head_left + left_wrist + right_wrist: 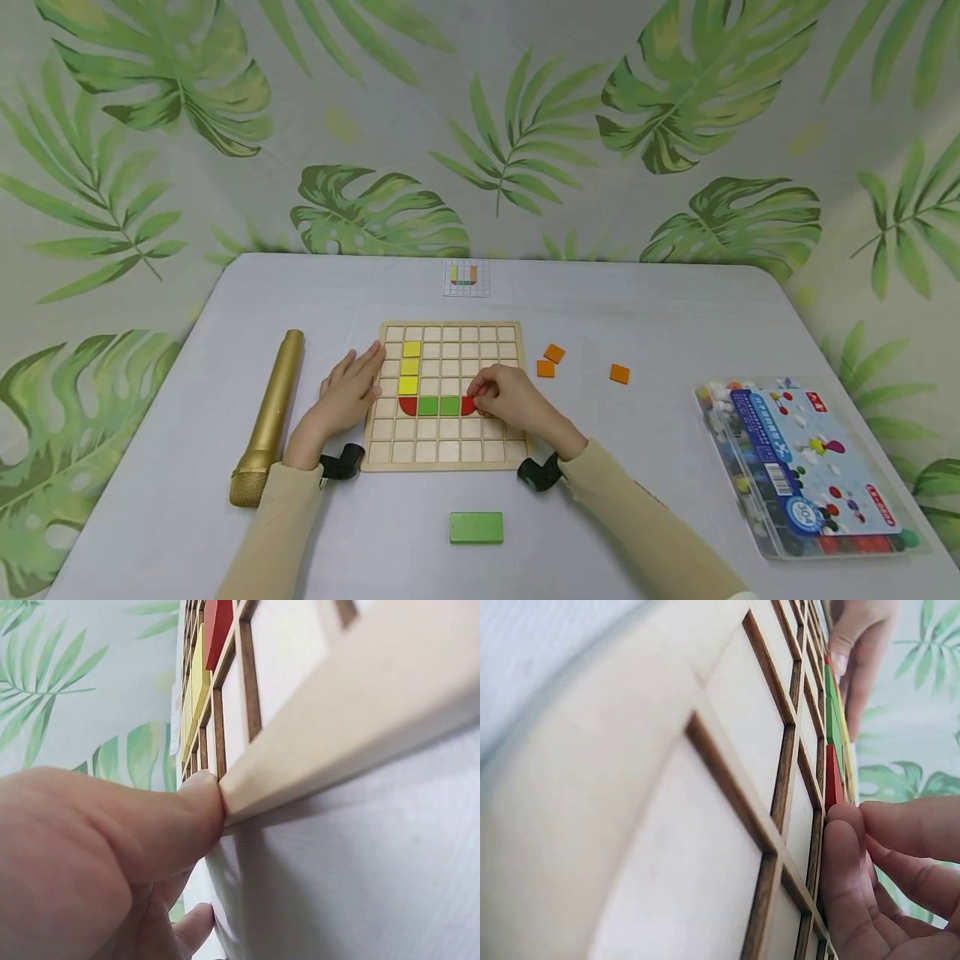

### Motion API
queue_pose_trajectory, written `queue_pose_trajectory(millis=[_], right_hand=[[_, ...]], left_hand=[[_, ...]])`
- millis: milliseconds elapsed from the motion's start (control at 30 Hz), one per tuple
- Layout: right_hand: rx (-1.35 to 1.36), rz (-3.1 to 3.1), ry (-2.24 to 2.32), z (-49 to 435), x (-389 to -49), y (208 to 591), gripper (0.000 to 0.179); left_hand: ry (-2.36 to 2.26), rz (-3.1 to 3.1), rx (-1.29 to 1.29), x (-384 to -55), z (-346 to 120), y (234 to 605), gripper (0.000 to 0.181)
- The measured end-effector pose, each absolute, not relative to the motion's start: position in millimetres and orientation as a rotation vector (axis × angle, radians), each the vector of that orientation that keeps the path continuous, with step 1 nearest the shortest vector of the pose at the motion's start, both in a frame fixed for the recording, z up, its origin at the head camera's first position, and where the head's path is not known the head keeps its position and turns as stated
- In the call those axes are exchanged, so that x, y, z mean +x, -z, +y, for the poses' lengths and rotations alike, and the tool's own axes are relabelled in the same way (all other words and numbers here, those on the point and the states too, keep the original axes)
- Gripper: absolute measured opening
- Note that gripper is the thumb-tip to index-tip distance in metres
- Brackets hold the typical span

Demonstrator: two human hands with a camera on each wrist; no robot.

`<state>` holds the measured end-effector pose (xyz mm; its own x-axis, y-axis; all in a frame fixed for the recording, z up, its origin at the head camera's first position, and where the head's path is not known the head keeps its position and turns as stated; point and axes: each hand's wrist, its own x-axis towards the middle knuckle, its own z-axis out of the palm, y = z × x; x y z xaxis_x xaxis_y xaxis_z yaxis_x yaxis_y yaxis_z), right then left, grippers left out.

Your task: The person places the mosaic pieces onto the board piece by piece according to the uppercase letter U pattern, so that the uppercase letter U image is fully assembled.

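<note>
A wooden grid board [449, 451] lies on the table. Three yellow square tiles [409, 367] form a column in it, above a row of a red rounded-corner tile [407, 406], two green tiles [438, 406] and a second red tile [468, 405]. At the row's right end, my right hand [517, 400] pinches that second red tile [832, 774] with thumb and forefinger, which partly cover it. My left hand [345, 398] rests along the board's left edge, fingers extended, its thumb [196, 814] touching the rim.
Three orange square tiles [619, 373] lie right of the board. A pattern card [467, 277] is behind it, and a green block [476, 527] in front. A gold microphone [273, 408] lies left; a clear case of coloured pieces [813, 467] stands right.
</note>
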<state>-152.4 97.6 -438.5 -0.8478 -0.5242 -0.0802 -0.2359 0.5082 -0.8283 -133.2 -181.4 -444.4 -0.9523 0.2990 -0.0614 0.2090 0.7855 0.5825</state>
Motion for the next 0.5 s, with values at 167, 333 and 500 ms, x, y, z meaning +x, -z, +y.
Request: queue_pose_trajectory(millis=[167,333,500], right_hand=[[-0.619,2.419,1.298,98.5,-152.4,440.1,0.010],[-0.590,2.376,1.363,102.2,-153.0,442.5,0.010],[-0.501,2.263,1.499,117.1,-158.7,443.0,0.012]], left_hand=[[-0.895,2.829,0.407,-132.9,-181.2,444.2,0.057],[-0.894,2.828,0.410,-133.4,-181.7,445.4,0.057],[-0.895,2.823,0.409,-134.0,-182.3,446.8,0.057]])
